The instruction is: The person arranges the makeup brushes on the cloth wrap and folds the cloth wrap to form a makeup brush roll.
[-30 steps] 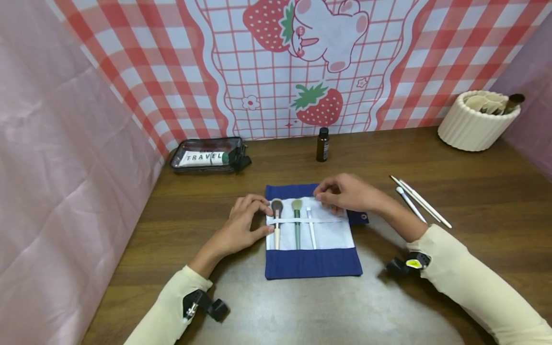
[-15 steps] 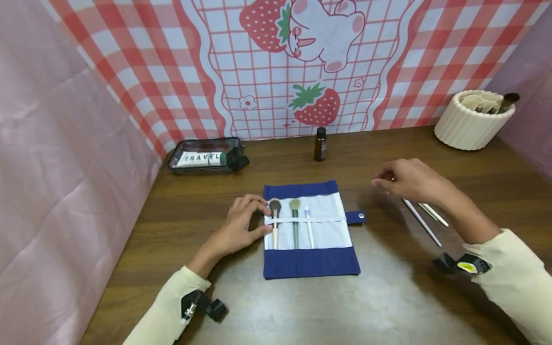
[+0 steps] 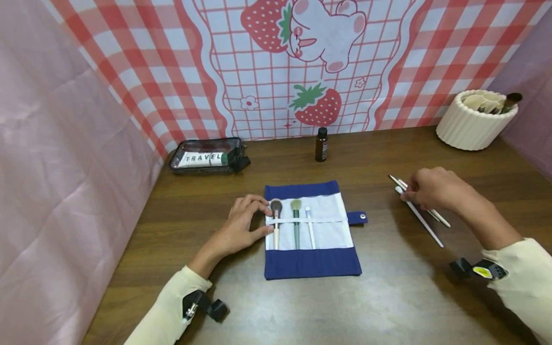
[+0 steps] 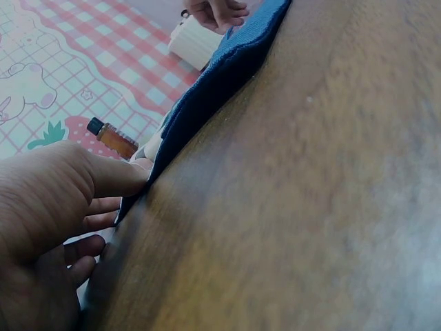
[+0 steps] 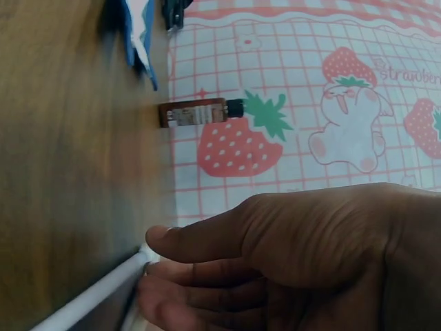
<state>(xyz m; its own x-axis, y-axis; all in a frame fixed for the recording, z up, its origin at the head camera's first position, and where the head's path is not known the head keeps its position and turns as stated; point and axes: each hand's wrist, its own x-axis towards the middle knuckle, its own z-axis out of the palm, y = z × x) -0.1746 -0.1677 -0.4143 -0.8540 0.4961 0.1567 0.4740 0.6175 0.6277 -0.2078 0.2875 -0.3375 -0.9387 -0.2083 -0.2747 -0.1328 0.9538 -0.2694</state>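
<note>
A navy and white fabric brush roll (image 3: 312, 263) lies unrolled on the table. Under its elastic strap sit a dark-haired makeup brush (image 3: 276, 235), a green makeup brush (image 3: 296, 235) and a slim white makeup brush (image 3: 311, 235). My left hand (image 3: 237, 225) rests on the roll's left edge, thumb and index finger spread apart. To the right, my right hand (image 3: 440, 189) pinches a slender pale makeup brush (image 3: 424, 225) near its tip, between thumb and fingers; the right wrist view shows that white brush (image 5: 89, 296) at the fingertips. More thin brushes (image 3: 442, 221) lie beneath this hand, partly hidden.
Behind the roll stands a small dark bottle (image 3: 321, 146). A clear travel pouch (image 3: 202, 155) with a tube in it lies at the back left. At the back right is a ribbed cream holder (image 3: 467, 124) with brushes. The roll's snap tab (image 3: 357, 217) sticks out rightward.
My right hand has left the roll and moved right to the loose brushes, lifting first and then lowering onto the pale one. My left hand has stayed at the roll's edge.
</note>
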